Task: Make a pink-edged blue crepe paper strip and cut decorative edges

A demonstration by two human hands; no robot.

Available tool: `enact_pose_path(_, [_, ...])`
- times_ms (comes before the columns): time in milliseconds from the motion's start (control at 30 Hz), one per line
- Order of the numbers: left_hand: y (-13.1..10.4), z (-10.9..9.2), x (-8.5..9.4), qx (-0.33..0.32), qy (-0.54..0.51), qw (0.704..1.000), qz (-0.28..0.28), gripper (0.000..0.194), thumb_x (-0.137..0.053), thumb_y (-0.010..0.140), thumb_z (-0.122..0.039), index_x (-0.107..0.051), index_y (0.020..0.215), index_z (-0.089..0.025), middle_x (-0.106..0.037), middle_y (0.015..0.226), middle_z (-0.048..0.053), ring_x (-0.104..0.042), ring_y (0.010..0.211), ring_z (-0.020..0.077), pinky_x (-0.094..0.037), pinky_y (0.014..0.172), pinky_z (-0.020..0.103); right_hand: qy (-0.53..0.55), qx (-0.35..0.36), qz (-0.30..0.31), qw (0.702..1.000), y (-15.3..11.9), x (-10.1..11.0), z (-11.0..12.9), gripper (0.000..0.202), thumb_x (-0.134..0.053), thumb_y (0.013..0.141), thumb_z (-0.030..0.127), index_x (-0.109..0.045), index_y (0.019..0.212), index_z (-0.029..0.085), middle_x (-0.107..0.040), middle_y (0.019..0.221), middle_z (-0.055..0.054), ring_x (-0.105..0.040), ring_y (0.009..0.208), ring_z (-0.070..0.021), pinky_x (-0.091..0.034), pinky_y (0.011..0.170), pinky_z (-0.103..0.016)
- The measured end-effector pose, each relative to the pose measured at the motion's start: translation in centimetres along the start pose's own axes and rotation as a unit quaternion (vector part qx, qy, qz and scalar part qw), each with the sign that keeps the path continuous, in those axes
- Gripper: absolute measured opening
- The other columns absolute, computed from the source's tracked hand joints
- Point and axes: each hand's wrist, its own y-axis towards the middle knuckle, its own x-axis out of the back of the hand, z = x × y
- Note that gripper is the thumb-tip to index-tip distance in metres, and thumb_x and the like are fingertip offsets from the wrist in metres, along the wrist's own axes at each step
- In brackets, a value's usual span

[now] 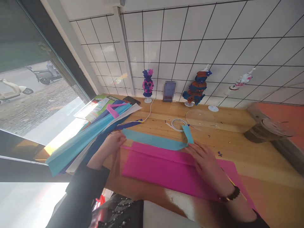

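Observation:
A light blue strip (154,140) lies across the wooden table, its right end bent up. My left hand (114,141) touches the strip's left end with its fingers closed on it. At the other end, my right hand (205,161) has its fingers on the bend, stretched out and slightly curved. Under my right hand and nearer to me lies a large magenta sheet (156,167) with a folded upper edge. A dark beaded bracelet is on my right wrist.
Rolled blue and white sheets (83,136) lie at the left by the window. Small dressed figures (148,84) stand along the tiled wall. A coiled white cord (178,124) is behind the strip, and a dark cup (258,131) is at the right.

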Motion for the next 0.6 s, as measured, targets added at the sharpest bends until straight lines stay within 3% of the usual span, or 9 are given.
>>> enact_pose_path(67, [0.2, -0.5, -1.1, -0.052, 0.028, 0.997, -0.039, 0.038, -0.041, 0.083, -0.045, -0.061, 0.099, -0.017, -0.058, 0.113, 0.01, -0.049, 0.109, 0.0247, -0.034, 0.097, 0.039, -0.03, 0.029, 0.023, 0.999, 1.8, -0.5, 1.9, 0.049, -0.037, 0.076, 0.0, -0.056, 0.115, 0.022, -0.056, 0.121, -0.005, -0.037, 0.121, -0.0253, -0.031, 0.095, -0.048])
enact_pose_path(233, [-0.1, -1.4, -4.1, -0.112, 0.054, 0.992, 0.003, 0.048, -0.037, 0.085, -0.049, -0.052, 0.119, -0.019, -0.044, 0.133, 0.01, -0.031, 0.128, 0.0255, -0.029, 0.103, 0.042, -0.1, -0.022, 0.057, 0.993, 3.2, -0.5, 2.8, 0.041, -0.037, 0.082, 0.004, -0.058, 0.114, 0.019, -0.061, 0.113, -0.008, -0.05, 0.095, -0.0253, -0.041, 0.076, -0.04])
enact_pose_path(400, [-0.7, -1.6, -4.9, -0.096, 0.08, 0.992, 0.034, 0.052, -0.032, 0.086, -0.051, -0.045, 0.127, -0.02, -0.035, 0.139, 0.009, -0.026, 0.131, 0.0265, -0.028, 0.103, 0.046, -0.12, -0.071, 0.061, 0.988, 1.4, -0.8, 0.2, 0.036, -0.04, 0.081, 0.008, -0.062, 0.107, 0.018, -0.063, 0.106, -0.011, -0.051, 0.093, -0.0268, -0.041, 0.073, -0.042])
enact_pose_path(600, [-0.5, -2.4, -4.9, -0.094, 0.119, 0.988, 0.036, 0.049, -0.035, 0.086, -0.046, -0.046, 0.126, -0.02, -0.034, 0.14, 0.01, -0.025, 0.131, 0.0271, -0.025, 0.105, 0.045, -0.128, -0.191, 0.063, 0.971, -2.8, -1.8, -4.3, 0.036, -0.041, 0.078, 0.012, -0.061, 0.107, 0.014, -0.062, 0.106, -0.015, -0.051, 0.101, -0.0276, -0.045, 0.075, -0.042])
